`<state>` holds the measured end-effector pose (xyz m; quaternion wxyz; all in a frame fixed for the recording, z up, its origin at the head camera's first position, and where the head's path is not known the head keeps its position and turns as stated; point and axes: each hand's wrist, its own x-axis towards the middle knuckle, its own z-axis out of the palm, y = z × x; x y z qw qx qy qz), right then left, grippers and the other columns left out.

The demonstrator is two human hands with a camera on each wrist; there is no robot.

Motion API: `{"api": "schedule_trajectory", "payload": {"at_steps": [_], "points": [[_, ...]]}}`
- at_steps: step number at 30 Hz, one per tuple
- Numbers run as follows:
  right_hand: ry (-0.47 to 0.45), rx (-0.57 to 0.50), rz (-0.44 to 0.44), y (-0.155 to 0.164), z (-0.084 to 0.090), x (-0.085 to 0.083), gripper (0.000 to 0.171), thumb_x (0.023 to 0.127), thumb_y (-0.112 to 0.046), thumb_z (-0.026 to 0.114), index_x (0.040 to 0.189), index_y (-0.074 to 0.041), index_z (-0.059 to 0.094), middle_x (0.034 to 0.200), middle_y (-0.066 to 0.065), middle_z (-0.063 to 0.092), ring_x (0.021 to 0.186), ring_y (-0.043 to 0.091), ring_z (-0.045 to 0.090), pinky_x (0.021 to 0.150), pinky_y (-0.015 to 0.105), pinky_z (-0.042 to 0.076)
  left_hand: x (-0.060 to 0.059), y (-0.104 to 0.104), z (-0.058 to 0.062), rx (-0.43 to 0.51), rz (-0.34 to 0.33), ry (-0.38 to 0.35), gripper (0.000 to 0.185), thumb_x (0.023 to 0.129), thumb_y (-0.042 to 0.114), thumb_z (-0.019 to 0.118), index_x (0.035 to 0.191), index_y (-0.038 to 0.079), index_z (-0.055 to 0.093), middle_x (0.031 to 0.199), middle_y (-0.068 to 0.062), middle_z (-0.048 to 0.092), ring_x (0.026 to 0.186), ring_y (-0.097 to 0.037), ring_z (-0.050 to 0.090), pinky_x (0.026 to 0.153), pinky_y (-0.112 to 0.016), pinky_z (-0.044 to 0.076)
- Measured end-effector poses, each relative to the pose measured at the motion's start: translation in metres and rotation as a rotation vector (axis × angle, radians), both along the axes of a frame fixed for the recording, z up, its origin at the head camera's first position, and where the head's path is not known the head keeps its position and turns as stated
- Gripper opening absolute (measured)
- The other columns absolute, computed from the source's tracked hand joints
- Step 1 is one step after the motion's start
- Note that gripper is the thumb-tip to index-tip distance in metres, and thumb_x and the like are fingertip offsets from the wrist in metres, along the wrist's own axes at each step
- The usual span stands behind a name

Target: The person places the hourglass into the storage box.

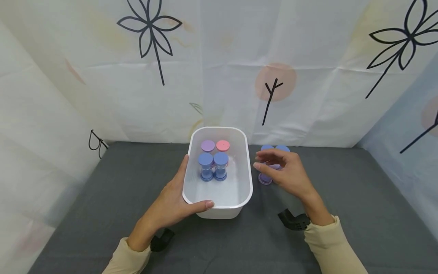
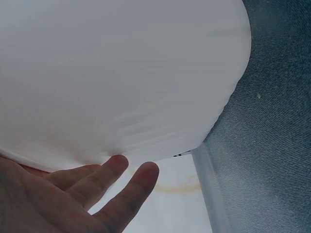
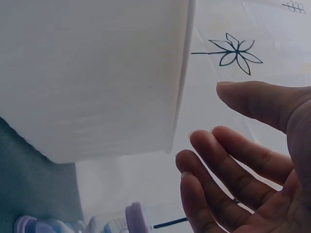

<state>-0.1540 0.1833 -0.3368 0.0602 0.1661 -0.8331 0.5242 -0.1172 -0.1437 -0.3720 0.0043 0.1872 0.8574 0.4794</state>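
4 hourglass timers (image 1: pixel 213 161) already stood in the white bin (image 1: pixel 248 179), which the left hand (image 1: pixel 174 203) gripped at its near rim. About 3 more (image 1: pixel 270 163) waited on the table just under the right hand's (image 1: pixel 285 173) relaxed, empty fingers (image 1: pixel 263 167).
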Motion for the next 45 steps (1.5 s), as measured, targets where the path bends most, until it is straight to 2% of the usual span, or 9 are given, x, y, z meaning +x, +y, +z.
{"api": "schedule_trajectory", "payload": {"at_steps": [4,7,13,17,20,27,36,42,45], "points": [[-0.019,-0.009,-0.034,0.010,0.001,-0.001,0.032,0.091,-0.016,0.078,0.119,-0.002,0.072,0.111,0.010,0.072,0.096,0.019,0.068,0.080,0.036,0.054,0.000,0.000,0.001,0.003,0.000,0.001,0.130,0.071,0.054,0.089,0.164,0.032,0.001,0.155,0.003,0.043,0.119,-0.025,0.060,0.095,-0.051,0.048],[0.025,0.001,-0.070,0.020,0.001,-0.003,0.032,0.091,-0.013,0.078,0.120,0.001,0.071,0.110,0.014,0.072,0.095,0.013,0.068,0.086,0.027,0.051,-0.001,0.001,0.001,0.005,-0.004,0.008,0.130,0.072,0.054,0.089,0.164,0.032,0.001,0.155,0.003,0.043,0.118,-0.025,0.060,0.094,-0.050,0.048],[0.107,0.041,-0.148,0.041,0.001,-0.007,0.030,0.091,-0.011,0.077,0.118,0.001,0.072,0.107,0.017,0.072,0.090,0.008,0.068,0.077,0.019,0.052,-0.002,0.000,0.001,-0.006,-0.015,0.031,0.128,0.074,0.053,0.088,0.164,0.030,0.001,0.155,0.002,0.043,0.117,-0.025,0.060,0.092,-0.049,0.050],[0.091,0.085,-0.215,0.054,0.000,-0.008,0.033,0.092,-0.017,0.077,0.120,-0.001,0.072,0.109,0.014,0.072,0.092,0.004,0.065,0.078,0.015,0.048,-0.002,0.000,0.001,-0.007,-0.014,0.030,0.126,0.075,0.054,0.087,0.164,0.031,0.001,0.155,0.001,0.043,0.115,-0.026,0.061,0.091,-0.049,0.050],[0.071,0.080,-0.238,0.060,-0.002,-0.009,0.035,0.092,-0.018,0.078,0.122,-0.001,0.071,0.111,0.014,0.072,0.093,0.003,0.065,0.078,0.015,0.048,-0.001,0.000,0.001,-0.003,-0.013,0.026,0.126,0.075,0.053,0.087,0.164,0.031,0.001,0.155,0.001,0.043,0.115,-0.026,0.061,0.091,-0.049,0.049],[0.037,0.109,-0.231,0.069,-0.007,-0.011,0.041,0.091,-0.020,0.079,0.125,0.000,0.069,0.114,0.018,0.069,0.091,0.004,0.063,0.075,0.015,0.049,-0.001,0.000,0.002,0.000,-0.017,0.020,0.126,0.075,0.053,0.087,0.164,0.031,0.001,0.154,0.000,0.044,0.115,-0.026,0.061,0.090,-0.048,0.050],[-0.083,0.122,-0.234,0.084,-0.016,-0.016,0.048,0.090,-0.026,0.080,0.128,-0.001,0.067,0.122,0.018,0.067,0.094,0.005,0.063,0.075,0.017,0.050,0.000,0.000,0.003,-0.004,-0.012,0.022,0.127,0.075,0.054,0.087,0.164,0.031,0.000,0.155,0.001,0.043,0.115,-0.026,0.061,0.090,-0.048,0.050],[-0.140,0.101,-0.185,0.090,-0.024,-0.019,0.048,0.090,-0.024,0.080,0.128,0.002,0.066,0.121,0.022,0.067,0.094,0.004,0.065,0.077,0.018,0.052,0.000,0.001,0.002,0.007,-0.005,0.009,0.129,0.073,0.053,0.089,0.164,0.031,0.001,0.154,0.005,0.043,0.116,-0.025,0.060,0.091,-0.049,0.049],[-0.159,0.097,-0.158,0.092,-0.027,-0.020,0.048,0.089,-0.023,0.082,0.127,0.002,0.066,0.120,0.020,0.067,0.095,0.007,0.066,0.079,0.020,0.052,0.000,0.001,0.002,0.004,0.000,0.007,0.129,0.073,0.053,0.089,0.164,0.031,0.001,0.155,0.005,0.042,0.117,-0.026,0.060,0.092,-0.049,0.049]]}}
